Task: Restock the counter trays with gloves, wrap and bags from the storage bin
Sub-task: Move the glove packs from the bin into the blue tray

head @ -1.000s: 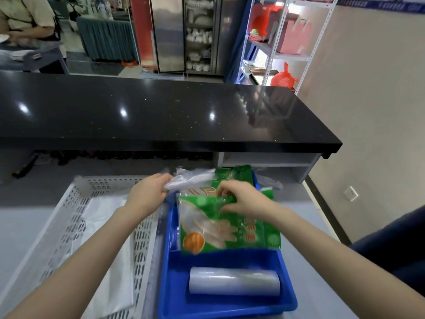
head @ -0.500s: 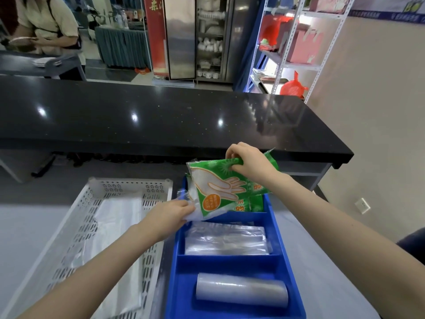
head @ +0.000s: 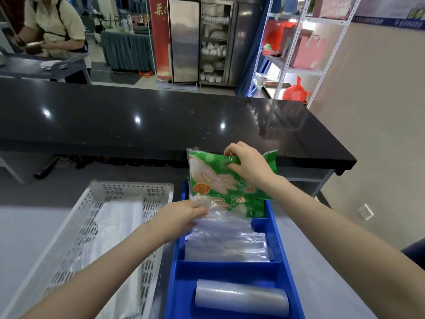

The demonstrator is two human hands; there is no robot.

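Right hand [head: 248,164] fingers pinching top edge of green glove packets [head: 211,178], possibly two, held above far end of blue tray [head: 230,264], left hand [head: 179,217] fingers gripping clear bags [head: 225,245] by tray's left edge, wrap roll [head: 241,300] at near end, white bin [head: 128,187] alongside.

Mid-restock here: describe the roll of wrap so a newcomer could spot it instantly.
Find the blue divided tray right of the white perforated basket. In its nearest compartment lies the roll of wrap, alone on its side. It is a clear cylinder, unlike the flat clear bags in the middle compartment and the green glove packs at the far end.
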